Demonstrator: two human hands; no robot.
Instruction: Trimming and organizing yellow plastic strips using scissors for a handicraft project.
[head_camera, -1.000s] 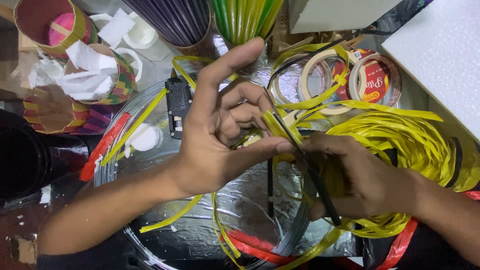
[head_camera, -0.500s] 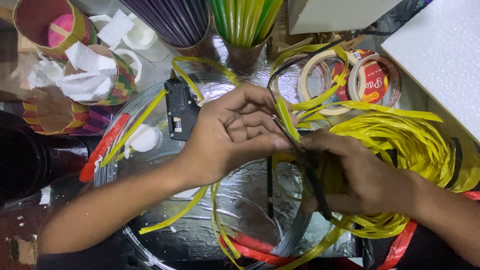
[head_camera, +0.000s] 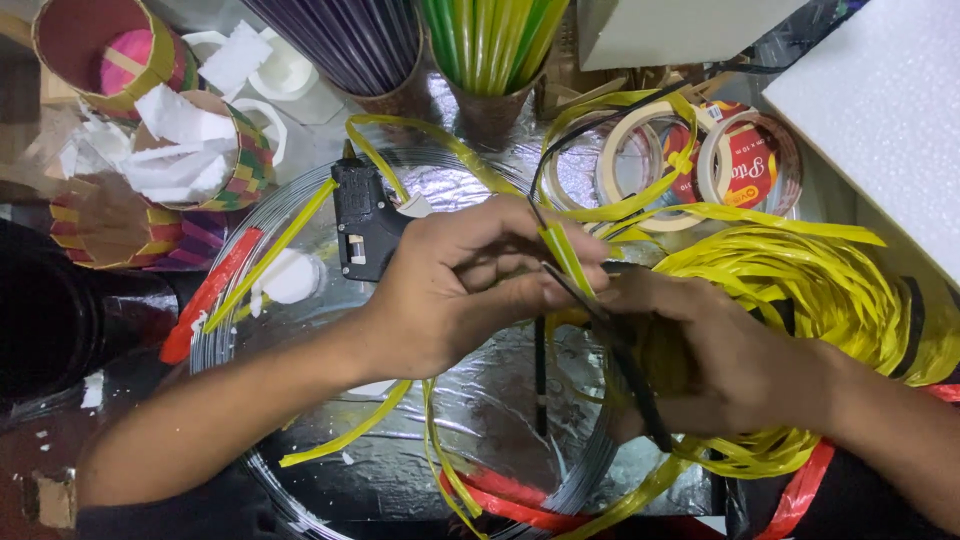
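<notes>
My left hand is closed, its fingertips pinching a yellow plastic strip together with a thin black strip at the centre of the view. My right hand meets it from the right, fingers curled around the same yellow and black strips. A black strip runs down under the right hand. A big coil of yellow plastic strip lies just behind the right hand. Both hands hover over a round silver foil board ringed with wire.
A black glue gun lies left of my left hand. Woven paper cups with white scraps stand at the top left, cups of purple and green sticks at the top, tape rolls and a white foam sheet at the right. Red strips edge the board.
My left hand's fingers, spread and raised a second ago, have folded down and closed on the yellow strip. The right hand has stayed nearly still.
</notes>
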